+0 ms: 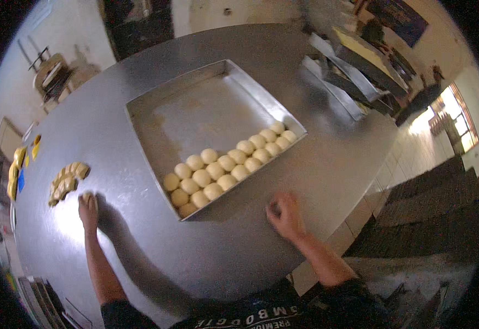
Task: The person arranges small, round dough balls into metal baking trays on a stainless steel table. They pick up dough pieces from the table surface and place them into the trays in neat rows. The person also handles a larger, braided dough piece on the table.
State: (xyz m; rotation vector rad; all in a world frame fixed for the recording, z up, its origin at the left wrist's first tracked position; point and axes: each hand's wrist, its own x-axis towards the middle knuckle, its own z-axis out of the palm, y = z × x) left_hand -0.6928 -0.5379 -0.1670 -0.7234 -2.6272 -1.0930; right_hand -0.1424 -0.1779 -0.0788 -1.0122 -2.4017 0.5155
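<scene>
My left hand [88,209] is at the left of the metal tabletop, closed on a small piece of dough [87,196]. Just beyond it lie cut dough pieces [67,179] in two curved rows. My right hand [285,216] is on the tabletop at the right, blurred, with curled fingers; whether dough is under it cannot be told. Between and beyond the hands sits a square metal baking tray [147,146]. Smooth dough balls [226,163] stand packed in rows along its near side.
Metal pans [338,94] are piled at the table's far right. Yellow items and a blue one [21,179] lie at the left edge. A balance scale [52,76] stands beyond the table's far left. Dark slatted objects [420,209] are at the right, past the table edge.
</scene>
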